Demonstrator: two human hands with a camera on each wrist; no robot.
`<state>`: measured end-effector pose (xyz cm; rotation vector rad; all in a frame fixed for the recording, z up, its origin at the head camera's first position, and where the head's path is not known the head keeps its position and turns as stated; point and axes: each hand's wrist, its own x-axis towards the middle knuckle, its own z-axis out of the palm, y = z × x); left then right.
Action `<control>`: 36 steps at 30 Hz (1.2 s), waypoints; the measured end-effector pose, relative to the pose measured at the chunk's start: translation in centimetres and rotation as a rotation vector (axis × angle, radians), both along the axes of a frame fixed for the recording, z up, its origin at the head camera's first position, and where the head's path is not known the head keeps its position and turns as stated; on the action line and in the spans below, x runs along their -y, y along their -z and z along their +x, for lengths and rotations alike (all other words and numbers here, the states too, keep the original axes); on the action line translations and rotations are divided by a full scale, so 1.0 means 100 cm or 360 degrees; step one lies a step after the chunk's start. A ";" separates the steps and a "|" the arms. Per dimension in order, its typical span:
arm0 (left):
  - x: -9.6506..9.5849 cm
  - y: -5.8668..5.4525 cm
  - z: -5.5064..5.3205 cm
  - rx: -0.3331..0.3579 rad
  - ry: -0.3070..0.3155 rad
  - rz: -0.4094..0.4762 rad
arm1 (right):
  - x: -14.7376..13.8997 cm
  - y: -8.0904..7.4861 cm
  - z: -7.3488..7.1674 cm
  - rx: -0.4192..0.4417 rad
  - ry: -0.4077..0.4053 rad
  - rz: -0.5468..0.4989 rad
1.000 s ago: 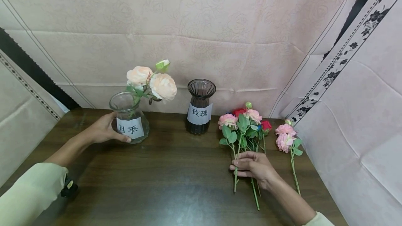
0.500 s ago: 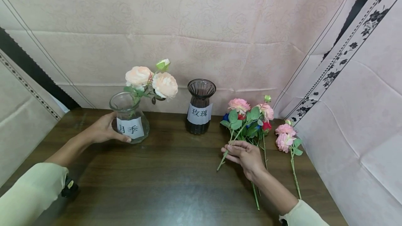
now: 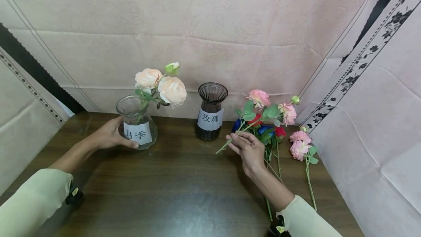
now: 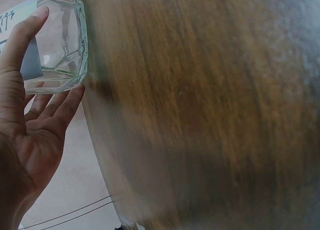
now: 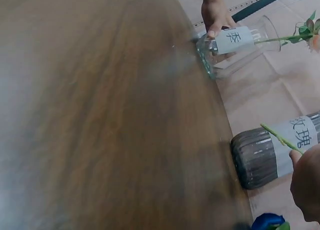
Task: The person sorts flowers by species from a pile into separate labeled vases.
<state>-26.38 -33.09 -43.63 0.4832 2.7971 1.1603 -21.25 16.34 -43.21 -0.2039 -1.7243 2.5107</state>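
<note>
My left hand (image 3: 110, 134) grips the lower side of a clear glass vase (image 3: 152, 134), thumb across its white paper label. A stem of cream flowers (image 3: 172, 91) with a green bud stands in that vase, leaning right. In the left wrist view, the thumb and fingers lie around the vase's base (image 4: 65, 45). My right hand (image 3: 251, 153) pinches the green stem of a pink flower spray (image 3: 259, 98), held tilted with its blooms up and right. The stem's cut end (image 3: 219, 151) points down-left, passing before the dark vase in the right wrist view.
A dark glass vase (image 3: 210, 134) with a white label stands between the hands, at the table's back. Red and blue roses (image 3: 280, 131) lie beyond my right hand. Another pink flower stem (image 3: 309, 178) lies at the right table edge. Pale cloth (image 3: 210, 17) hangs behind the table.
My right hand has lifted the pink flower spray off the other flowers and carried it up and left, tilting its stem. The left hand stays on the clear vase.
</note>
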 end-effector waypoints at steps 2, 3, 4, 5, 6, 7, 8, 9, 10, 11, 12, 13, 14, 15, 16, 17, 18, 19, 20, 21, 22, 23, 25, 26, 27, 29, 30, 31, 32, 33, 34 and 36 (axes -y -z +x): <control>0.000 0.000 -0.001 0.0004 -0.0002 -0.0001 | 0.006 -0.003 -0.002 -0.0043 0.0028 -0.0037; 0.000 0.000 -0.001 0.0007 -0.0004 -0.0004 | 0.009 -0.004 -0.003 -0.0070 0.0041 -0.0059; 0.000 0.000 -0.001 0.0008 -0.0006 -0.0008 | 0.012 -0.005 -0.004 -0.0089 0.0053 -0.0074; 0.000 0.000 -0.001 0.0011 -0.0008 -0.0011 | 0.015 -0.007 -0.005 -0.0108 0.0060 -0.0086; 0.000 0.000 -0.002 0.0013 -0.0011 -0.0013 | 0.018 -0.009 -0.006 -0.0126 0.0065 -0.0094; 0.000 0.000 -0.002 0.0015 -0.0014 -0.0016 | 0.021 -0.011 -0.006 -0.0143 0.0067 -0.0109; 0.000 -0.001 -0.002 0.0016 -0.0017 -0.0017 | 0.024 -0.013 -0.007 -0.0161 0.0064 -0.0121; 0.000 -0.001 -0.002 0.0014 -0.0020 -0.0021 | 0.027 -0.015 -0.007 -0.0175 0.0062 -0.0131; 0.000 -0.001 -0.002 0.0014 -0.0020 -0.0023 | 0.031 -0.016 -0.007 -0.0185 0.0060 -0.0140; 0.000 -0.001 -0.002 0.0013 -0.0021 -0.0024 | 0.034 -0.018 -0.007 -0.0198 0.0056 -0.0153; 0.000 -0.001 -0.002 0.0009 -0.0018 -0.0025 | 0.037 -0.019 -0.007 -0.0209 0.0054 -0.0169; 0.000 -0.001 -0.002 0.0008 -0.0015 -0.0024 | 0.041 -0.020 -0.007 -0.0223 0.0052 -0.0183; 0.000 -0.001 -0.002 0.0007 -0.0010 -0.0022 | 0.044 -0.021 -0.007 -0.0231 0.0050 -0.0192; 0.000 -0.001 -0.002 0.0007 -0.0009 -0.0019 | 0.047 -0.021 -0.007 -0.0239 0.0049 -0.0205; 0.000 -0.001 -0.002 0.0006 -0.0005 -0.0017 | 0.051 -0.022 -0.007 -0.0249 0.0046 -0.0218; 0.001 -0.002 -0.002 0.0004 -0.0004 -0.0018 | 0.054 -0.023 -0.006 -0.0259 0.0040 -0.0225; 0.001 -0.001 -0.002 0.0000 0.0000 -0.0020 | 0.057 -0.024 -0.006 -0.0269 0.0035 -0.0230; 0.001 -0.002 -0.001 0.0001 -0.0007 -0.0019 | 0.061 -0.024 -0.006 -0.0283 0.0027 -0.0234; 0.001 -0.002 -0.001 0.0000 -0.0008 -0.0022 | 0.064 -0.025 -0.006 -0.0295 0.0018 -0.0244; 0.001 -0.001 -0.001 0.0001 -0.0014 -0.0023 | 0.068 -0.026 -0.006 -0.0310 0.0010 -0.0256; 0.001 -0.001 -0.001 -0.0002 -0.0011 -0.0028 | 0.071 -0.026 -0.006 -0.0323 0.0001 -0.0265; 0.001 -0.001 -0.002 -0.0001 -0.0015 -0.0032 | 0.074 -0.027 -0.006 -0.0332 -0.0005 -0.0276; 0.002 0.000 -0.002 0.0002 -0.0019 -0.0029 | 0.081 -0.029 -0.006 -0.0353 -0.0021 -0.0296; 0.002 0.000 -0.003 0.0005 -0.0016 -0.0026 | 0.084 -0.030 -0.006 -0.0360 -0.0029 -0.0303; 0.001 0.000 -0.003 0.0007 -0.0017 -0.0025 | 0.087 -0.031 -0.006 -0.0364 -0.0037 -0.0307; 0.001 0.001 -0.003 0.0008 -0.0020 -0.0028 | 0.094 -0.034 -0.006 -0.0368 -0.0054 -0.0315; 0.001 0.001 -0.003 0.0008 -0.0019 -0.0026 | 0.097 -0.035 -0.006 -0.0373 -0.0067 -0.0317; 0.001 0.000 -0.003 0.0011 -0.0020 -0.0025 | 0.101 -0.036 -0.007 -0.0376 -0.0078 -0.0319; 0.000 0.000 -0.003 0.0010 -0.0022 -0.0030 | 0.105 -0.037 -0.007 -0.0378 -0.0088 -0.0315; 0.000 0.000 -0.002 0.0009 -0.0023 -0.0033 | 0.108 -0.038 -0.007 -0.0379 -0.0099 -0.0317; 0.000 0.000 -0.002 0.0009 -0.0023 -0.0034 | 0.112 -0.039 -0.007 -0.0383 -0.0112 -0.0317; -0.001 0.000 -0.002 0.0010 -0.0019 -0.0033 | 0.119 -0.041 -0.006 -0.0396 -0.0138 -0.0328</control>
